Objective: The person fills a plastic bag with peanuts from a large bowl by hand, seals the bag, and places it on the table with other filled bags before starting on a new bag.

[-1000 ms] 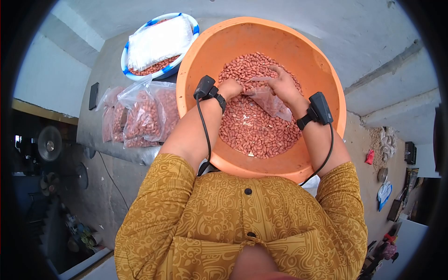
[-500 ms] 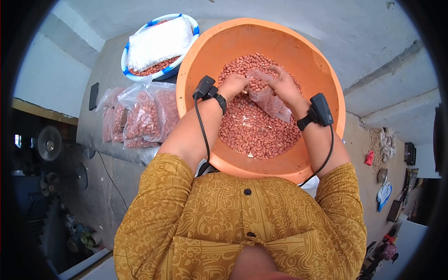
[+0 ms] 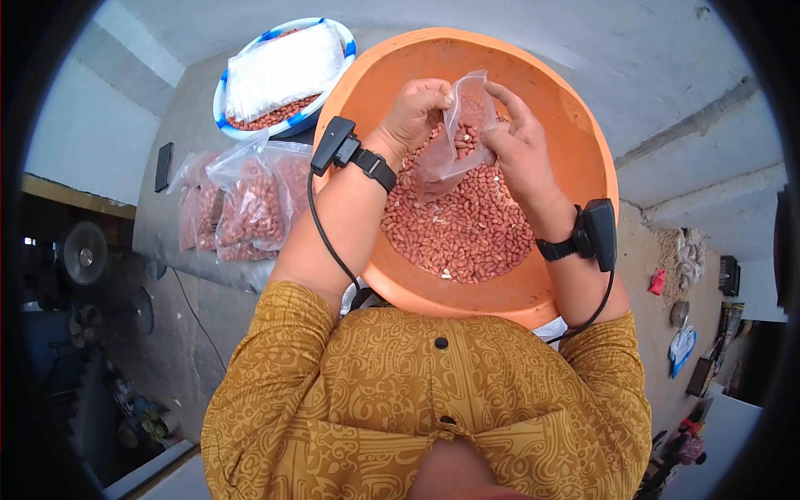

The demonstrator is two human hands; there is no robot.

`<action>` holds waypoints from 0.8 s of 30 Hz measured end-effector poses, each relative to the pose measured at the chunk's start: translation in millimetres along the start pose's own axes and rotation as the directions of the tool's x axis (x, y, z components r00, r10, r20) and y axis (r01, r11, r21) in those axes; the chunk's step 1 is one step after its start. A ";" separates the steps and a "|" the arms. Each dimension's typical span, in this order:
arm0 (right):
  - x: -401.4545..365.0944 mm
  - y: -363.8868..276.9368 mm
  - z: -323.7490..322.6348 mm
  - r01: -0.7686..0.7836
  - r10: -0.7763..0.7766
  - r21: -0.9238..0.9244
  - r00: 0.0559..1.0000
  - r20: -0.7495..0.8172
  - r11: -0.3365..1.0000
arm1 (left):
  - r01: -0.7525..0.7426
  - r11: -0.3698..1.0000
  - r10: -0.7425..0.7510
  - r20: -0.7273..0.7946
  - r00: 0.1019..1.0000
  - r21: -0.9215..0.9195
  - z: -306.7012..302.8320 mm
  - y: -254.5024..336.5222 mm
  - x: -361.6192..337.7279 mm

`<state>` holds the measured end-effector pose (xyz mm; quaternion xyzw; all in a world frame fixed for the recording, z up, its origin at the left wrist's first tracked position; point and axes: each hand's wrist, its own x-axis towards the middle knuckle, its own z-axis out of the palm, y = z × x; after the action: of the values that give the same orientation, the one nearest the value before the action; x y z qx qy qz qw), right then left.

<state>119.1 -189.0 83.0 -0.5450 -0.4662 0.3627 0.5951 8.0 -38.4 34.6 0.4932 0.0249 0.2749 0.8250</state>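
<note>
My left hand [image 3: 414,115] pinches one edge of a clear plastic bag [image 3: 437,160] near its top. On the bag's other side, my right hand [image 3: 521,154] grips its rim between thumb and fingers. Held up by both hands, the bag's mouth is spread apart, and reddish peanuts show in or through the thin plastic. Below it lies a broad heap of red-skinned peanuts [image 3: 467,237], filling the bottom of a big orange basin [image 3: 575,125]. Black bands with small boxes and cables are strapped round both my wrists.
Left of the basin stand several filled bags of peanuts [image 3: 250,208]. Behind them, a blue-and-white basin [image 3: 220,108] holds peanuts with a stack of clear plastic bags [image 3: 287,71] on top. A dark phone [image 3: 164,167] lies near the table's left edge.
Both hands have lifted the bag up from the peanut heap, toward the basin's far side. Its mouth is now spread wider, and the left hand has taken hold of its top edge.
</note>
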 end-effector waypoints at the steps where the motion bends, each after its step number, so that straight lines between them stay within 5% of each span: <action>1: -4.2 -2.7 6.3 0.022 -0.022 -0.015 0.999 0.037 1.000 | 0.069 0.996 -0.070 0.015 0.997 0.058 -2.4 -0.7 -0.4; 3: -5.5 -6.1 8.7 0.012 -0.018 0.056 0.993 0.117 0.998 | 0.203 0.963 -0.213 0.035 0.977 0.179 -10.2 -4.9 -0.2; 6: 14.1 -0.5 -25.6 -0.035 0.032 0.032 0.996 0.085 0.999 | 0.258 0.739 -0.308 -0.030 0.951 0.622 -33.1 -19.7 -0.6; 9: 26.5 17.7 -63.4 -0.074 0.083 -0.068 0.988 0.132 0.995 | 0.251 0.773 -0.251 -0.083 0.964 0.583 -31.1 -22.4 0.2; 10: 28.0 21.9 -71.8 -0.089 0.146 -0.280 0.971 0.188 0.956 | 0.257 0.766 -0.264 -0.077 0.961 0.589 -32.2 -22.7 1.7; 13: 25.3 27.3 -71.2 0.013 0.213 -0.550 0.914 0.345 0.835 | 0.269 0.749 -0.288 -0.067 0.955 0.605 -32.2 -22.2 4.3; 14: 24.7 26.7 -66.9 -0.066 0.343 -0.636 0.882 0.324 0.769 | 0.263 0.749 -0.281 -0.068 0.957 0.608 -31.3 -21.7 4.6; 17: 18.0 16.7 -49.9 0.206 0.045 -0.487 0.889 0.456 0.849 | 0.269 0.701 -0.278 -0.094 0.956 0.661 -31.8 -20.3 6.1; 20: 15.9 15.2 -44.6 0.366 -0.023 -0.608 0.868 0.496 0.705 | 0.303 0.620 -0.296 -0.142 0.945 0.724 -27.9 -14.1 3.4; 24: 21.1 30.0 -51.4 0.374 -0.044 -0.699 0.896 0.441 0.609 | 0.241 0.580 -0.266 -0.099 0.959 0.778 -14.7 -1.7 -7.1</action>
<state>176.6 -180.9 58.3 -0.6046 -0.7432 0.1536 0.2420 -1.9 -30.7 24.0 0.7979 0.2003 0.1086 0.5581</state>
